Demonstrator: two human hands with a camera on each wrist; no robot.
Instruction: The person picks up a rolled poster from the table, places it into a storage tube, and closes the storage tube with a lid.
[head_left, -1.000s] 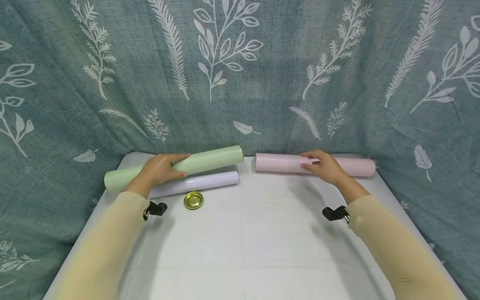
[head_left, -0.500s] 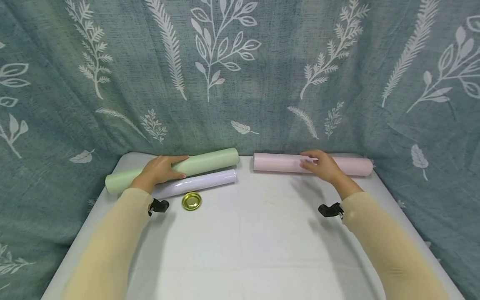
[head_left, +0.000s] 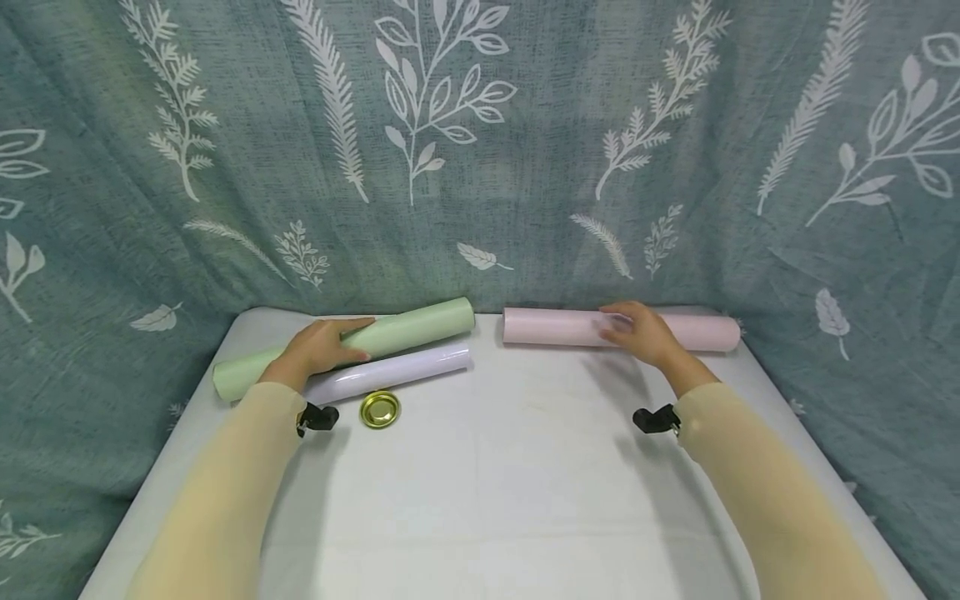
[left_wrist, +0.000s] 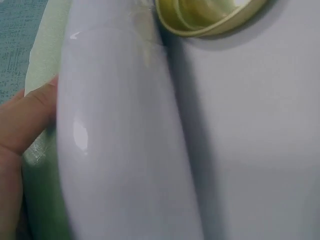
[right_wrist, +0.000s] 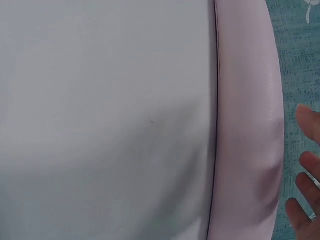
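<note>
My left hand (head_left: pixel 318 346) grips a pale green roll (head_left: pixel 420 327) from above, thumb on its near side and fingers across its far side. Just in front of it lies a glossy lavender roll (head_left: pixel 405 371), which fills much of the left wrist view. A small round gold dish (head_left: pixel 379 409) sits right at the near side of the lavender roll. My right hand (head_left: pixel 645 335) hovers over a pale pink roll (head_left: pixel 551 327) at the back right, fingers spread and loosely bent. In the right wrist view those fingers (right_wrist: pixel 309 125) appear apart from the pink roll (right_wrist: pixel 250 100).
A white cloth (head_left: pixel 487 483) covers the table. Behind and at both sides hangs a blue-green curtain (head_left: pixel 540 208) with white leaf prints, close against the back edge where the pink roll lies.
The green roll has come down slightly toward the lavender roll under my left hand. The gold dish has shifted a little toward me. My right hand stays over the pink roll.
</note>
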